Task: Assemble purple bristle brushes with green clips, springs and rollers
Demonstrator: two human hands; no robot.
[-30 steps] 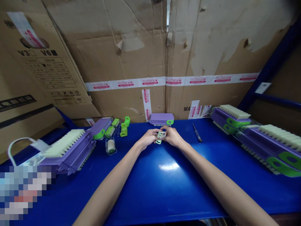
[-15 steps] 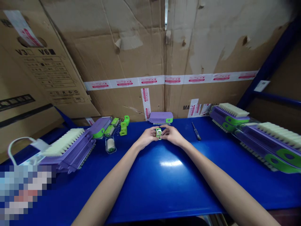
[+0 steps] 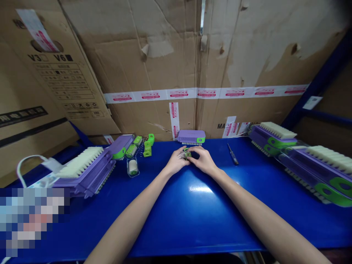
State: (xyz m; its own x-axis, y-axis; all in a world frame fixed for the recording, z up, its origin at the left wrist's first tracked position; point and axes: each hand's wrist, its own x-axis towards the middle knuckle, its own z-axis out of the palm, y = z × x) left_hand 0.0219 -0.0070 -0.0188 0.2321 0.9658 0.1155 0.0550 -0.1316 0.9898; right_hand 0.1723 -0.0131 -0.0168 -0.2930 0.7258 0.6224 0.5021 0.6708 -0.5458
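My left hand (image 3: 176,164) and my right hand (image 3: 201,160) meet at the far middle of the blue table (image 3: 192,212). Both are closed around a small green and clear part (image 3: 187,154) held between the fingertips, low over the table top. Just behind them, against the cardboard, stands a purple brush body with a green end (image 3: 191,136).
A row of purple and green brushes with white bristles (image 3: 85,169) lies at the left, another row (image 3: 302,156) at the right. Loose green parts (image 3: 141,143) and a small clear roller piece (image 3: 133,167) sit left of my hands. A screwdriver (image 3: 232,153) lies to the right. Cardboard boxes (image 3: 165,66) wall the back.
My hands have lowered the small part closer to the table and closed more tightly over it. The view has shifted slightly.
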